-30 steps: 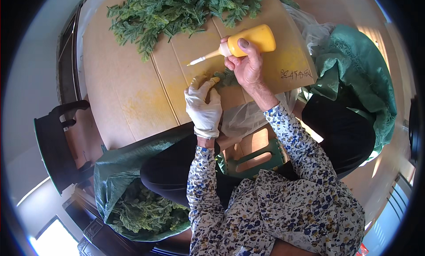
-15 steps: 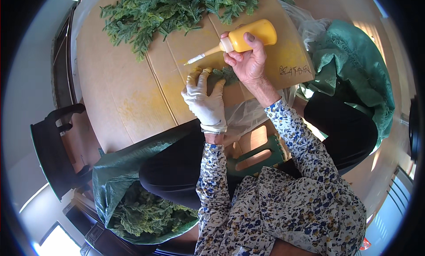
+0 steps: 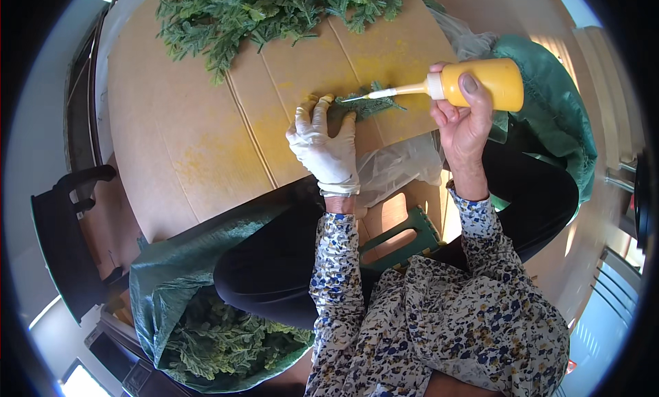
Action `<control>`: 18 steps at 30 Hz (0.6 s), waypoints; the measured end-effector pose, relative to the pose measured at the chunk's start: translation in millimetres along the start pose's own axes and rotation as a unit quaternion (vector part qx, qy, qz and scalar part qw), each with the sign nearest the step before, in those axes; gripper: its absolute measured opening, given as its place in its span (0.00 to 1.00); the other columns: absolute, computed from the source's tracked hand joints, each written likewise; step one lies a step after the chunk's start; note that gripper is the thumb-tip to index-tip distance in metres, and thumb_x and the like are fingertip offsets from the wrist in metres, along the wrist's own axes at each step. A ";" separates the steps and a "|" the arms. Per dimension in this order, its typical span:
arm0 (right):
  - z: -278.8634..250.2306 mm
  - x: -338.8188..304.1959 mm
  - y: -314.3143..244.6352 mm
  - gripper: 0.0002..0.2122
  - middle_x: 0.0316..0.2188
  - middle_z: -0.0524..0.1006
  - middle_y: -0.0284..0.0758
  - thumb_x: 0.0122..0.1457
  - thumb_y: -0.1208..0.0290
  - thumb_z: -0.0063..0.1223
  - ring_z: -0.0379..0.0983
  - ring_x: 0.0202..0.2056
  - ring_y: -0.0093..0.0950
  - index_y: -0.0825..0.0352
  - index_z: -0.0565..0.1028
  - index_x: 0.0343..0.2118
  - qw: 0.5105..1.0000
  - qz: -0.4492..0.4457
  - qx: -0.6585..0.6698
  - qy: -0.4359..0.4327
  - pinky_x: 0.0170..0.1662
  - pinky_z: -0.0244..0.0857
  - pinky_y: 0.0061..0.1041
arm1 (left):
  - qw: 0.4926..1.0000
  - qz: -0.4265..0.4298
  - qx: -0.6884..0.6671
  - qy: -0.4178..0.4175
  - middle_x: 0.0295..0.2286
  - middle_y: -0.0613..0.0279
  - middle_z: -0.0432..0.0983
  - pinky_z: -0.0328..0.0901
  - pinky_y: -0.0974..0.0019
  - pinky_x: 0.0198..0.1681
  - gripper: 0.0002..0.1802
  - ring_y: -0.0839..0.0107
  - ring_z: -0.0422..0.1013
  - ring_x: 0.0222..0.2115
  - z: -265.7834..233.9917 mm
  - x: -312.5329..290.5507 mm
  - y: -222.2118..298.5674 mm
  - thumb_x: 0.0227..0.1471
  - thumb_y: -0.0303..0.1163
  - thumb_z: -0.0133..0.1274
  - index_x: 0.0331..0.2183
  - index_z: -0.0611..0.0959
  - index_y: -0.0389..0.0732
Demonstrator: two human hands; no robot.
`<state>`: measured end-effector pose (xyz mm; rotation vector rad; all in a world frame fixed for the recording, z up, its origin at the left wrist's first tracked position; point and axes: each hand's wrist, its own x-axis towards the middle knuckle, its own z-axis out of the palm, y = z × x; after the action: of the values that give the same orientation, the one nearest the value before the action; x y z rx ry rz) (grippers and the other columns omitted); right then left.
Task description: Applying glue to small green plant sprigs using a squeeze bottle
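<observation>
My left hand [image 3: 321,146], in a white glove with yellow-stained fingertips, presses a small green fir sprig [image 3: 376,107] to the brown cardboard [image 3: 171,129], fingers curled over its left end. Bare, my right hand [image 3: 467,129] grips a yellow squeeze bottle [image 3: 498,84] tilted nearly level. Its long nozzle, white toward the tip, points left, with the thin tip over the sprig close to my gloved fingers. Whether the tip touches the needles cannot be made out. Yellow smears mark the cardboard around the sprig.
A heap of fir branches [image 3: 274,16] lies along the cardboard's far side. At lower left, a green sack [image 3: 154,287] holds more branches. Another green sack [image 3: 559,108] is at right. Clear plastic [image 3: 405,170] hangs by the near edge, above a green stool [image 3: 419,239]. A black chair [image 3: 65,239] stands left.
My right hand has moved right with the bottle, bringing its tip from the bare cardboard to the sprig. More of the sprig now shows; my left hand has barely shifted.
</observation>
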<state>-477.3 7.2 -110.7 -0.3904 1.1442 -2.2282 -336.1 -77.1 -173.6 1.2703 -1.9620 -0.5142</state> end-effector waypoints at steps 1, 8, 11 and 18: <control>0.4 -2.0 -0.1 0.14 0.25 0.73 0.33 0.52 0.62 0.53 0.52 0.14 0.12 0.71 0.74 0.32 0.999 0.015 -0.028 0.000 0.16 0.50 0.13 | 1.000 -0.001 -0.005 0.000 0.39 0.63 0.73 0.62 0.61 0.45 0.23 0.61 0.64 0.39 0.7 1.3 -0.1 0.29 0.31 0.65 0.36 0.82 0.43; 13.1 -12.7 8.4 0.10 0.23 0.72 0.31 0.52 0.72 0.54 0.54 0.14 0.11 0.74 0.74 0.34 0.998 0.016 -0.064 -0.003 0.17 0.52 0.13 | 1.000 0.013 -0.006 0.014 0.38 0.66 0.71 0.62 0.61 0.42 0.22 0.62 0.65 0.37 2.7 1.2 -0.6 0.28 0.31 0.64 0.34 0.82 0.45; 12.9 -15.3 16.6 0.11 0.33 0.75 0.38 0.51 0.69 0.52 0.53 0.16 0.12 0.71 0.71 0.34 0.994 -0.019 -0.109 0.004 0.17 0.51 0.12 | 1.000 0.013 -0.002 0.017 0.38 0.66 0.71 0.62 0.61 0.42 0.22 0.62 0.65 0.37 3.8 0.5 -1.6 0.28 0.30 0.64 0.34 0.82 0.45; 15.4 -13.5 20.2 0.09 0.34 0.75 0.37 0.52 0.71 0.52 0.55 0.16 0.12 0.72 0.73 0.34 0.990 -0.007 -0.141 0.006 0.17 0.53 0.13 | 1.000 0.011 0.004 0.019 0.38 0.66 0.71 0.62 0.61 0.41 0.22 0.62 0.65 0.36 3.1 0.9 2.3 0.27 0.30 0.64 0.34 0.82 0.45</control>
<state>-451.4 -3.2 -117.9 -0.5019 1.4720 -2.0863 -340.0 -77.0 -173.8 1.2533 -1.9470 -0.4687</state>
